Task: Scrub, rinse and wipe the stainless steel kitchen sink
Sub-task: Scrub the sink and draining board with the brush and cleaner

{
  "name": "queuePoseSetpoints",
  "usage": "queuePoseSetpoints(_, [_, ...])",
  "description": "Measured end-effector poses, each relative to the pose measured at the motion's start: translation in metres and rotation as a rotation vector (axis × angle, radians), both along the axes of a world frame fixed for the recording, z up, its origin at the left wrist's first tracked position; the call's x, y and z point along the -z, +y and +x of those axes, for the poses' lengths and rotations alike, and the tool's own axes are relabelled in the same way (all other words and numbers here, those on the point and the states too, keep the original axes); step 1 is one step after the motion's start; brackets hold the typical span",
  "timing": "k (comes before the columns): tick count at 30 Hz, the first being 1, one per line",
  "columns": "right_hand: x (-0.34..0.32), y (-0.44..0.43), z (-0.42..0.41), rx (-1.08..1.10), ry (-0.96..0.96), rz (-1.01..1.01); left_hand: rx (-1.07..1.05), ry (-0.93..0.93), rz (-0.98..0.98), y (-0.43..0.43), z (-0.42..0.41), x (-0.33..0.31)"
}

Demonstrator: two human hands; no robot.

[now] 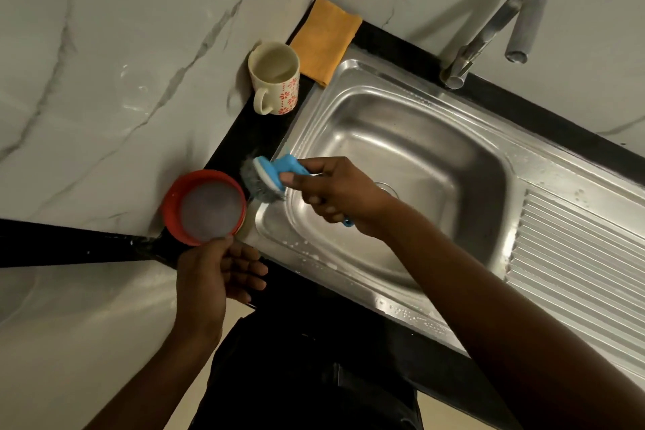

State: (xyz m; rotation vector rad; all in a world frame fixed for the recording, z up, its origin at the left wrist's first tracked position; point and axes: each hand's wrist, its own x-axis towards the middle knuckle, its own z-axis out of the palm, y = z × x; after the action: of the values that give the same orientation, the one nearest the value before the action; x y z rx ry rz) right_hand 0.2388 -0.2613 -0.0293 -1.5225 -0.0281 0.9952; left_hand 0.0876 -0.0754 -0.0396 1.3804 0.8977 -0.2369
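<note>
Marble-look wall running behind a black countertop, with the stainless steel sink sitting in it at a slant across the view. Its ribbed drainboard is lying to the right and the tap is standing at the far rim, no water showing. Orange cloth lying folded at the far-left corner, mug standing just beside it.

Right hand is gripping the scrubber, fingers curled tight round the blue handle, thumb pressing on top. The long axis is running from the steel-wool head at upper left to the handle tail poking out below the palm at lower right. The head is hovering at the sink's left rim, by the near-left corner; contact with the steel can't be told.

Red bowl of cloudy soapy liquid is sitting on the counter just left of the head, almost touching it. Left hand is steadying the bowl: thumb tip touching the near rim, fingers fairly straight and apart, not wrapping round it.

Key relation: bowl to the left of the wool head, basin to the right and below it. A small swing of the right wrist is reaching either. Foam specks are showing along the near rim, so this is looking like the scrub stage, rinse and wipe not yet done. Likely next is dipping or scrubbing that corner. Risk: knocking the bowl.
</note>
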Motion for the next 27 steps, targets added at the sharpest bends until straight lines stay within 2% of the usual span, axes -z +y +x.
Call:
queuePoseSetpoints(5, [0.014, -0.067, 0.011, 0.144, 0.035, -0.069, 0.124, -0.107, -0.032, -0.032, 0.028, -0.006])
queuePoseSetpoints(9, [0.026, -0.111, 0.044, 0.173, -0.211, -0.374, 0.199, -0.107, -0.075, -0.058, 0.055, 0.000])
queuePoseSetpoints(10, [0.028, -0.119, 0.057, 0.115, -0.342, -0.493, 0.215, -0.103, -0.079, -0.065, 0.063, 0.002])
queuePoseSetpoints(13, [0.033, -0.129, 0.101, -0.250, -0.800, -0.904, 0.252, -0.105, -0.068, -0.082, 0.084, 0.005])
queuePoseSetpoints(16, [0.039, -0.114, 0.139, -0.539, -1.044, -1.088, 0.302, -0.122, -0.058, -0.094, 0.100, 0.004])
queuePoseSetpoints(21, [0.055, -0.125, 0.165, -0.854, -1.065, -1.187, 0.332, -0.139, -0.044, -0.107, 0.112, 0.002])
queuePoseSetpoints(23, [0.057, -0.163, 0.155, -0.877, -0.964, -1.296, 0.336, -0.141, -0.038, -0.107, 0.114, 0.003])
queuePoseSetpoints(27, [0.051, -0.237, 0.098, -1.119, -0.658, -1.571, 0.358, -0.139, -0.038, -0.103, 0.111, 0.007])
